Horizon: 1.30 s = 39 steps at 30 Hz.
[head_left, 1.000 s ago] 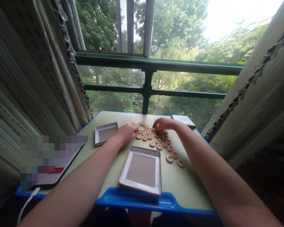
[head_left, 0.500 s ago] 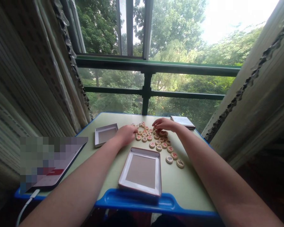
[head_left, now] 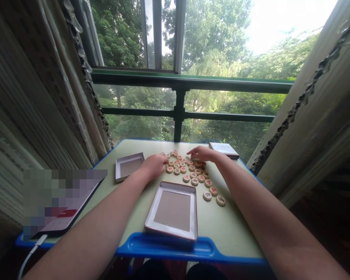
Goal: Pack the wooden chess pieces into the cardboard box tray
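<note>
Many round wooden Chinese chess pieces (head_left: 193, 175), marked in red or black, lie spread across the middle of the table. At the left edge of the spread is my left hand (head_left: 155, 166), its fingers curled in beside the pieces; whatever they may hold is hidden. My right hand (head_left: 203, 153) rests over the pieces at the back right, palm down, with the index finger stretched out to the left. It covers some pieces underneath. Close to me stands an open shallow box half (head_left: 151, 208), and a second box half (head_left: 121, 174) sits beyond my left forearm.
The pale green table (head_left: 221, 233) has a blue edge with a moulded tray (head_left: 205, 249) in front. A pixelated device (head_left: 61, 217) with a white cable (head_left: 32, 252) is at the left. A flat white book-like object (head_left: 224, 149) lies back right. Curtains flank the window.
The fingers of my right hand have shifted, and the index finger now reaches out straighter to the left. My left hand stays at about the same spot. The pieces look nearly unchanged.
</note>
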Each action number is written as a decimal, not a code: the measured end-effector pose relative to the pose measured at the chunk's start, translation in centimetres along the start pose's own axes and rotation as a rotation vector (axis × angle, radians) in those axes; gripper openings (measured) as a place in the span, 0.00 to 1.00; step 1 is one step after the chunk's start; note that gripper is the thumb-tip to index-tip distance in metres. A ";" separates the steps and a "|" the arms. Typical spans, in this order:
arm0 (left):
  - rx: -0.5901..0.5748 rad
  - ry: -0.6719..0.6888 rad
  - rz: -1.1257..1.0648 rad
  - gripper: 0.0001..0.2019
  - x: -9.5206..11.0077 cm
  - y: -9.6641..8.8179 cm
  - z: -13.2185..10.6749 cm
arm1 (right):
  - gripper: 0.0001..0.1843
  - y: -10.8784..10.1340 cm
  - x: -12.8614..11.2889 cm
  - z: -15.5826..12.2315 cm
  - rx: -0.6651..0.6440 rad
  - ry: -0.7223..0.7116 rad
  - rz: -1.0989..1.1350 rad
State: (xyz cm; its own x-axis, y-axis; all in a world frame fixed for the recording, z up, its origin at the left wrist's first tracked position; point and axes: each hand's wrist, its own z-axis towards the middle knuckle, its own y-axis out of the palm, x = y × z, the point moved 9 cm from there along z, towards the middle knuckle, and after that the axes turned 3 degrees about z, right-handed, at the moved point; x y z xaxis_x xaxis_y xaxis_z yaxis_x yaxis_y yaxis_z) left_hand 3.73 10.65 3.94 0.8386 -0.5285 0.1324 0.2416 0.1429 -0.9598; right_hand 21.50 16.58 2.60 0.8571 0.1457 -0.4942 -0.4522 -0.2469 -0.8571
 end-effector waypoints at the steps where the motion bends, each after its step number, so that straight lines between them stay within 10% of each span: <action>1: 0.004 0.001 -0.006 0.16 0.0 0.0 0.0 | 0.20 -0.2 -0.2 0.0 0.019 -0.017 0.004; 23: 0.025 0.000 -0.020 0.15 -0.2 0.2 0.1 | 0.25 0.2 -1.3 -2.7 -0.367 0.096 -0.323; 39: 0.019 -0.007 -0.013 0.15 -0.1 0.0 -0.1 | 0.14 0.1 -2.0 -2.8 -0.314 0.081 0.106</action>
State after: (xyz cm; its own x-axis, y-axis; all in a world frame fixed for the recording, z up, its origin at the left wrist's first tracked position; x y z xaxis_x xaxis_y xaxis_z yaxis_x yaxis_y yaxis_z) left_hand 3.58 10.67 3.89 0.8388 -0.5245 0.1462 0.2611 0.1518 -0.9533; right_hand 20.43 13.60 3.86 0.8321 0.0300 -0.5538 -0.4523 -0.5412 -0.7089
